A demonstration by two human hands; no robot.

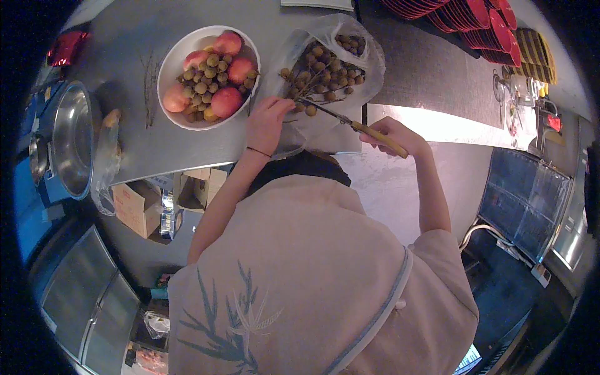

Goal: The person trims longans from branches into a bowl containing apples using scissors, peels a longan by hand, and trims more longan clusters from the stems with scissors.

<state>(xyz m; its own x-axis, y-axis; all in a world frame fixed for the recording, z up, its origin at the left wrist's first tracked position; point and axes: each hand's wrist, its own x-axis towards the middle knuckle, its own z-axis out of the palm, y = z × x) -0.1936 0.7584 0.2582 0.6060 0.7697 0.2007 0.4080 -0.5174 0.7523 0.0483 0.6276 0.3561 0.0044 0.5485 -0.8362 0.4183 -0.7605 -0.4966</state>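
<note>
My left hand [267, 125] pinches the twigs of a bunch of longans [322, 74], which lies in an open clear plastic bag [370, 53] on the steel counter. My right hand [395, 139] grips a pair of scissors with yellow handles [379, 136]. Their blades point left into the twigs, close to my left fingertips. To the left of the bag stands a white bowl [170, 65]. It holds several red apples [226, 102], with loose longans [203, 81] heaped in the middle. Bare twigs [149, 90] lie left of the bowl.
Stacked red baskets [462, 19] stand at the back right. A large steel basin [74, 140] is at the far left, with a filled plastic bag [109, 150] beside it. Cardboard boxes [137, 206] sit below the steel counter [134, 147].
</note>
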